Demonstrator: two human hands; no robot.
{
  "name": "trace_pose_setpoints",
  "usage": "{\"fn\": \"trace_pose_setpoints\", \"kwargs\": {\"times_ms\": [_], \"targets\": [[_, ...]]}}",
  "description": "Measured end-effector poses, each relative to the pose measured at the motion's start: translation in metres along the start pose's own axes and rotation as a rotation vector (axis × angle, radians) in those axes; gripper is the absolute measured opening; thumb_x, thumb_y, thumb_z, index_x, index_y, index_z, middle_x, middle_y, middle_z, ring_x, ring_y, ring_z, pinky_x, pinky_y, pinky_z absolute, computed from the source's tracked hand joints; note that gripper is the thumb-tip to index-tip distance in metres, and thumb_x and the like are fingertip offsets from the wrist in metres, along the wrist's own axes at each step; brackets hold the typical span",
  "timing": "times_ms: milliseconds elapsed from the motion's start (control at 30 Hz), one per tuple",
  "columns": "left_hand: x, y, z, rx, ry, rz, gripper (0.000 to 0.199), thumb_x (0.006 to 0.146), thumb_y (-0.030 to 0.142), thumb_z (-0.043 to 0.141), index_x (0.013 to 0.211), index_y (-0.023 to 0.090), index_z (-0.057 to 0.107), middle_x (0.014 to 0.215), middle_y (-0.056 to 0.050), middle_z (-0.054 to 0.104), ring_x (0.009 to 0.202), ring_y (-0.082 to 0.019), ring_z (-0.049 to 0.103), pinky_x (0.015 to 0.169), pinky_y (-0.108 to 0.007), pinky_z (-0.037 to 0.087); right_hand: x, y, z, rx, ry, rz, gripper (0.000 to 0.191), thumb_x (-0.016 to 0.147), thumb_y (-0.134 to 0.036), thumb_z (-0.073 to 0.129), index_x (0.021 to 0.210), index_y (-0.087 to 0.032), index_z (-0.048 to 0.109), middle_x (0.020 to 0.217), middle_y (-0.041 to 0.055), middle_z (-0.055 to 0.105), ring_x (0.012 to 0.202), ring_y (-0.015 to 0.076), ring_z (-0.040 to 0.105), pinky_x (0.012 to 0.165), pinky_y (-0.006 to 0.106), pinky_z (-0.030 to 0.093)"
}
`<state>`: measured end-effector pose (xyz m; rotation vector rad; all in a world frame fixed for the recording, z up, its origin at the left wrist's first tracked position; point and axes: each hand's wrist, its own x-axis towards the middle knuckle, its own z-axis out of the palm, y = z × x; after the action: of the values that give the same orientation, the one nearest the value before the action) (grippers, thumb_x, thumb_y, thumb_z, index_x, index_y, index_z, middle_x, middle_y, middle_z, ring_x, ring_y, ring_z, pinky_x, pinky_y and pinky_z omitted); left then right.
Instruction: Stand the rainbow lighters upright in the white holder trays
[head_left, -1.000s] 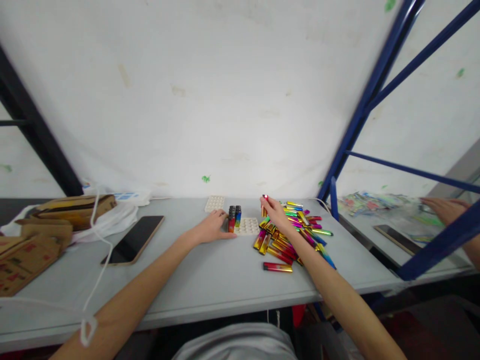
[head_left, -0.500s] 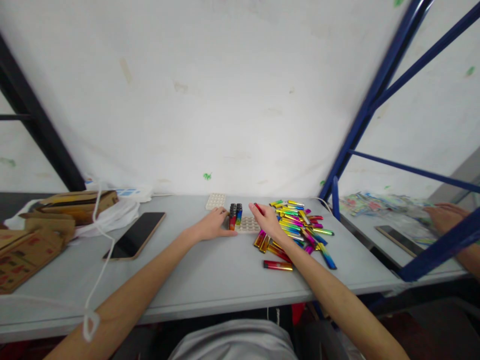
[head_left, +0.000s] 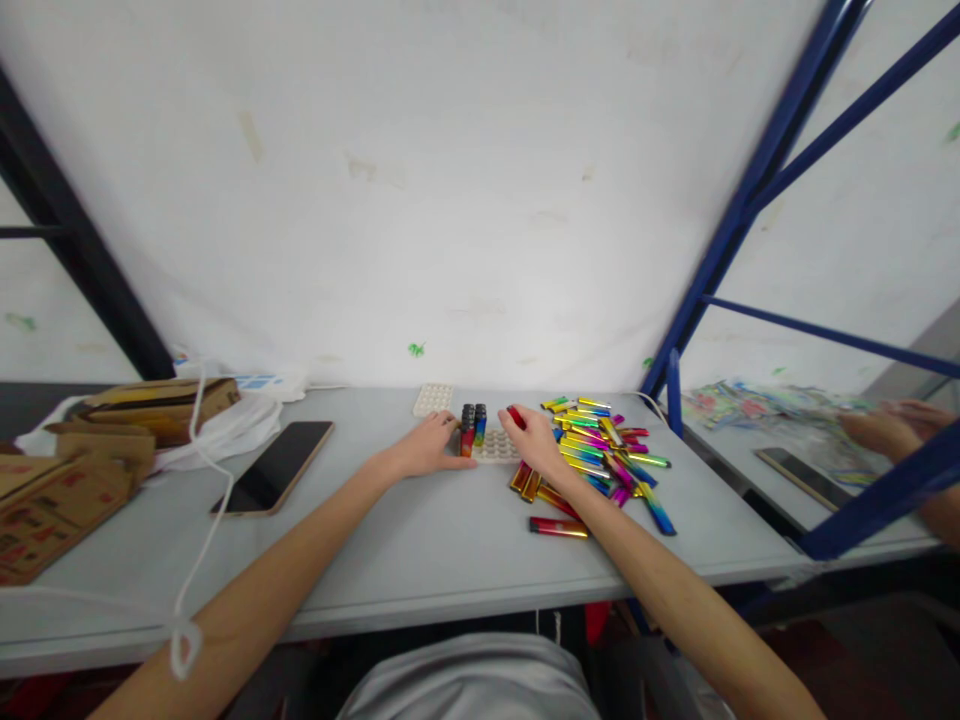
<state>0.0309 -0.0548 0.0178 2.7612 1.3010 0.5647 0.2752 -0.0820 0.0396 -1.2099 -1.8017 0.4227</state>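
Black-topped lighters (head_left: 468, 436), red and blue ones among them, stand upright in the left end of a white holed tray (head_left: 499, 450). My left hand (head_left: 429, 448) is curled round that end, thumb along the near side and fingers behind. Over the tray's right part, my right hand (head_left: 536, 442) pinches a red lighter (head_left: 516, 416) between thumb and fingers. Right of the tray lies a loose pile of shiny coloured lighters (head_left: 592, 450), partly hidden by my right hand and forearm. One red and gold lighter (head_left: 558, 527) lies nearer the table's front edge.
A second white holed tray (head_left: 433, 400) lies by the wall. At left are a phone (head_left: 277, 470), opened cardboard boxes (head_left: 64, 500) and a white cable (head_left: 214, 455). A blue metal frame (head_left: 694, 290) rises at right; beyond it another person's hands (head_left: 885, 430) show near a phone.
The red lighter in my right hand shows slightly more above the fingers. My left hand stays at the tray's end. The whole view has shifted slightly.
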Motion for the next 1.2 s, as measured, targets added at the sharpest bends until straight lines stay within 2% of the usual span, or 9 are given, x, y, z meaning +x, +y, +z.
{"fn": "trace_pose_setpoints", "kwargs": {"times_ms": [100, 233, 433, 567, 700, 833, 1033, 1200], "targets": [[0.000, 0.002, -0.002, -0.012, 0.005, -0.004, 0.069, 0.081, 0.077, 0.070, 0.117, 0.018, 0.072, 0.123, -0.017, 0.072, 0.117, -0.036, 0.066, 0.105, -0.043, 0.053, -0.002, -0.001, -0.004, 0.001, -0.018, -0.060, 0.042, 0.100, -0.059, 0.047, 0.080, -0.023, 0.054, 0.069, -0.0019, 0.056, 0.068, 0.0176, 0.050, 0.066, 0.029, 0.036], [-0.001, 0.004, -0.003, -0.018, -0.004, -0.008, 0.070, 0.081, 0.078, 0.070, 0.116, 0.018, 0.072, 0.121, -0.017, 0.071, 0.115, -0.036, 0.066, 0.104, -0.045, 0.054, -0.003, -0.001, -0.009, -0.060, -0.124, -0.166, 0.035, 0.107, -0.053, 0.046, 0.094, -0.024, 0.060, 0.079, 0.0008, 0.063, 0.072, 0.0193, 0.056, 0.071, 0.030, 0.040], [-0.001, 0.003, -0.002, -0.014, -0.001, -0.009, 0.068, 0.082, 0.078, 0.069, 0.114, 0.019, 0.071, 0.121, -0.017, 0.071, 0.115, -0.036, 0.066, 0.103, -0.045, 0.053, -0.003, -0.004, -0.013, -0.134, -0.203, -0.306, 0.047, 0.108, -0.056, 0.047, 0.076, -0.023, 0.056, 0.080, 0.0040, 0.061, 0.076, 0.0196, 0.054, 0.074, 0.031, 0.040], [-0.001, 0.003, -0.002, 0.007, -0.028, -0.015, 0.071, 0.082, 0.079, 0.069, 0.117, 0.018, 0.071, 0.124, -0.017, 0.070, 0.118, -0.036, 0.064, 0.105, -0.044, 0.052, -0.003, -0.003, -0.011, -0.116, -0.271, -0.257, 0.047, 0.108, -0.056, 0.049, 0.076, -0.022, 0.056, 0.071, 0.0003, 0.061, 0.065, 0.0169, 0.051, 0.066, 0.029, 0.035], [-0.001, 0.005, -0.004, -0.002, -0.021, -0.012, 0.072, 0.082, 0.080, 0.068, 0.118, 0.019, 0.071, 0.123, -0.016, 0.071, 0.116, -0.035, 0.065, 0.105, -0.044, 0.052, -0.004, -0.001, -0.009, -0.107, -0.298, -0.228, 0.037, 0.108, -0.050, 0.053, 0.086, -0.022, 0.062, 0.077, 0.0015, 0.068, 0.069, 0.0173, 0.058, 0.067, 0.028, 0.036], [-0.002, 0.007, -0.005, -0.015, -0.009, -0.002, 0.071, 0.083, 0.079, 0.068, 0.120, 0.019, 0.071, 0.123, -0.016, 0.071, 0.115, -0.035, 0.065, 0.107, -0.045, 0.052, -0.004, -0.004, -0.009, -0.101, -0.393, -0.204, 0.026, 0.110, -0.041, 0.054, 0.094, -0.022, 0.063, 0.079, 0.0015, 0.070, 0.071, 0.0179, 0.062, 0.068, 0.027, 0.038], [-0.002, 0.008, -0.006, -0.020, -0.012, -0.013, 0.068, 0.082, 0.080, 0.067, 0.109, 0.018, 0.072, 0.115, -0.016, 0.070, 0.109, -0.035, 0.066, 0.102, -0.045, 0.053, -0.004, -0.012, -0.007, -0.248, -0.403, -0.197, 0.017, 0.111, -0.036, 0.054, 0.101, -0.023, 0.059, 0.076, 0.0021, 0.069, 0.068, 0.0186, 0.061, 0.064, 0.027, 0.033], [-0.001, 0.007, -0.004, -0.021, 0.002, 0.000, 0.066, 0.081, 0.080, 0.068, 0.107, 0.019, 0.072, 0.114, -0.015, 0.070, 0.110, -0.035, 0.065, 0.102, -0.045, 0.053, -0.004, -0.012, -0.006, -0.365, -0.412, -0.221, 0.020, 0.110, -0.041, 0.055, 0.107, -0.023, 0.062, 0.077, 0.0044, 0.072, 0.070, 0.0211, 0.065, 0.064, 0.027, 0.036]]}}
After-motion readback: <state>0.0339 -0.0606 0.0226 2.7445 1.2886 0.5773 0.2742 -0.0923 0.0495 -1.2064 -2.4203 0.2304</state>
